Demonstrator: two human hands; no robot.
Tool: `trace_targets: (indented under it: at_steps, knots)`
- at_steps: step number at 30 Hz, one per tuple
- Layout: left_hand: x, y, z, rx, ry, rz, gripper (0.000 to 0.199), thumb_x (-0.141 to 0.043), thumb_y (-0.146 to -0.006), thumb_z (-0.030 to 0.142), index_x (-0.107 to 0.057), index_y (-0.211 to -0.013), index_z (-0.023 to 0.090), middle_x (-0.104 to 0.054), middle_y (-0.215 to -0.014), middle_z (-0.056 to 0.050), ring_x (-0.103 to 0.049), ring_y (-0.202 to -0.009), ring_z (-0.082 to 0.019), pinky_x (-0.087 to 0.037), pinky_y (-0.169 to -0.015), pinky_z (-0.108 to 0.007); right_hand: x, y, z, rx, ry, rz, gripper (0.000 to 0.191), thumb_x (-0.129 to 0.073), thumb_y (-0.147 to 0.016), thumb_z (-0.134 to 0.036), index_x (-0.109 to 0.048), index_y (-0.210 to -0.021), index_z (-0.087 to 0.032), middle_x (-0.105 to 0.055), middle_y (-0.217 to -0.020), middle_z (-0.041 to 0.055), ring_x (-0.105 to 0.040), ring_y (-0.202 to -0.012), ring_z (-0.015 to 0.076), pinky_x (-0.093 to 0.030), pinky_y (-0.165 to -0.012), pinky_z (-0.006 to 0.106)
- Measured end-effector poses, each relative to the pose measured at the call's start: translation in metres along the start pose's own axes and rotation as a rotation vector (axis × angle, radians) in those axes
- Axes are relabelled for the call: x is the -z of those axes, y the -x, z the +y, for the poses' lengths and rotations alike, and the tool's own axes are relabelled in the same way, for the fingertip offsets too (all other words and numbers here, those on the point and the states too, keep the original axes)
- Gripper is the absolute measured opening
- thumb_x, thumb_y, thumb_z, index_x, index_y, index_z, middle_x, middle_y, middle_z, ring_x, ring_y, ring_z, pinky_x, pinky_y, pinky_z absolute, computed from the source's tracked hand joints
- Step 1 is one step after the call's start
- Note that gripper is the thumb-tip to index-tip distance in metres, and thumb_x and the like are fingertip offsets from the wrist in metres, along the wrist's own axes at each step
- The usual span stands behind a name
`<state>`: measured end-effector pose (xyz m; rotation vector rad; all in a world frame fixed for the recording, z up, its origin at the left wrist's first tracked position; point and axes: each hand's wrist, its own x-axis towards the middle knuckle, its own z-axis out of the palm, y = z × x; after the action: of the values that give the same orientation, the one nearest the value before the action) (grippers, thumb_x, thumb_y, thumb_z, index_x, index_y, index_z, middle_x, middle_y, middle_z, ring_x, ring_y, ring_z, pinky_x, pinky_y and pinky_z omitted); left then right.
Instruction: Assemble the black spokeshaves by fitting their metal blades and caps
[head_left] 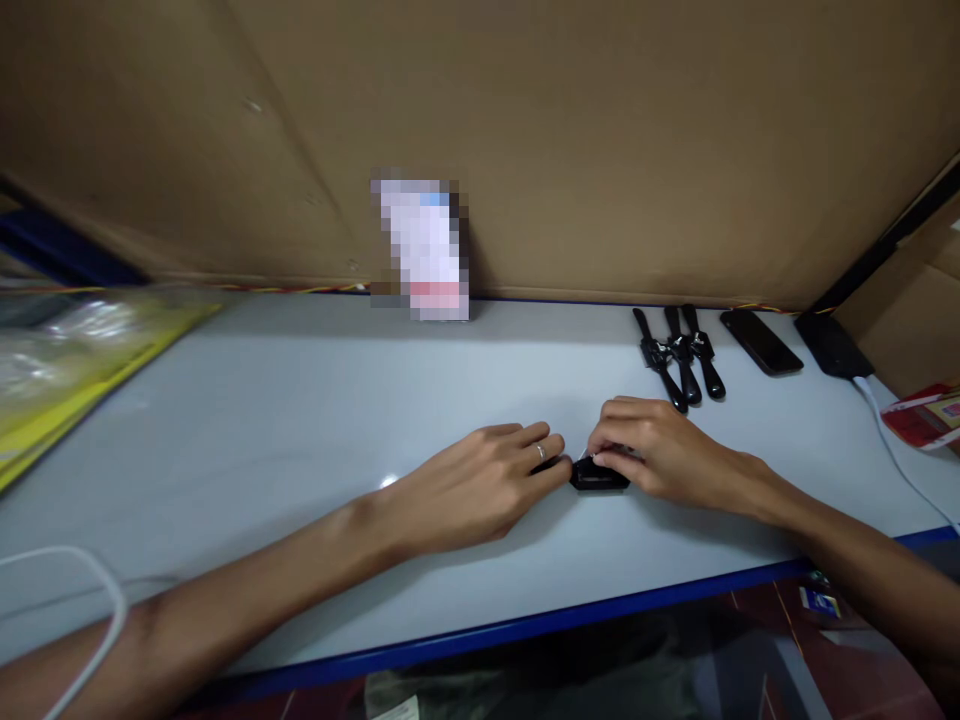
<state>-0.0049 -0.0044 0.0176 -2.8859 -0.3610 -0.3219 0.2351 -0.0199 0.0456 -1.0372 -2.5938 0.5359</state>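
Note:
A small black piece [600, 482] with a slot-like recess lies flat on the pale tabletop [300, 400] between my hands; its exact kind does not show. My left hand [502, 480], with a ring on one finger, reaches in from the left. Its fingers are bent and the fingertips grip the left end of the piece. My right hand [652, 450] is closed in a pinch over the piece's right side. Between its fingertips is something thin that I cannot make out. Behind my right hand, three black spokeshaves [682, 358] lie side by side.
Right of the spokeshaves lie a dark phone [762, 342] and a black power bank [834, 345] with a white cable [889, 425]. A blurred-out upright item [431, 250] leans on the cardboard wall [562, 150]. Clear plastic bags [45, 360] lie at the left.

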Motion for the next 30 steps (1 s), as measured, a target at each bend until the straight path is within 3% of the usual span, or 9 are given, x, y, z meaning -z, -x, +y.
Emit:
trace_targets:
  at_steps: [6,16,22,30]
  knots:
    - [-0.0017,-0.0001,-0.0003,0.005,-0.006,-0.008,0.020,-0.043,-0.091,0.004,-0.059,-0.097,0.015,-0.059,-0.085,-0.005,-0.051,-0.074,-0.019,-0.045,-0.063,-0.032,-0.0007,0.0008,0.0012,0.053,0.044,-0.032,0.017,-0.053,-0.095,-0.010,-0.067,-0.087,-0.015,-0.061,-0.085,0.0055,-0.053,-0.080,0.0169,-0.043,-0.074,0.030]
    - [0.0001,-0.0009,0.0001,0.018,0.012,0.008,0.020,-0.043,-0.088,0.002,-0.056,-0.090,0.017,-0.057,-0.082,-0.004,-0.049,-0.071,-0.018,-0.043,-0.061,-0.031,-0.0030,-0.0064,0.0014,-0.169,-0.197,0.043,0.011,-0.065,-0.083,-0.010,-0.071,-0.079,-0.018,-0.062,-0.075,-0.0004,-0.052,-0.066,0.0108,-0.038,-0.065,0.025]
    - [0.0001,-0.0009,0.0001,0.011,0.001,0.001,0.021,-0.044,-0.086,0.001,-0.055,-0.092,0.017,-0.056,-0.082,-0.004,-0.050,-0.071,-0.019,-0.041,-0.060,-0.031,-0.0010,-0.0063,0.0039,-0.240,-0.329,-0.018,0.013,-0.063,-0.081,-0.009,-0.072,-0.085,-0.018,-0.059,-0.064,-0.0041,-0.049,-0.058,0.0093,-0.037,-0.059,0.024]
    - [0.0003,-0.0013,0.0000,0.013,0.016,0.012,0.021,-0.043,-0.086,0.000,-0.054,-0.090,0.017,-0.055,-0.081,-0.003,-0.049,-0.071,-0.019,-0.039,-0.059,-0.031,0.0016,-0.0086,0.0013,-0.346,-0.457,-0.026,0.009,-0.065,-0.082,-0.015,-0.070,-0.075,-0.017,-0.057,-0.060,-0.0044,-0.048,-0.058,0.0091,-0.036,-0.058,0.024]
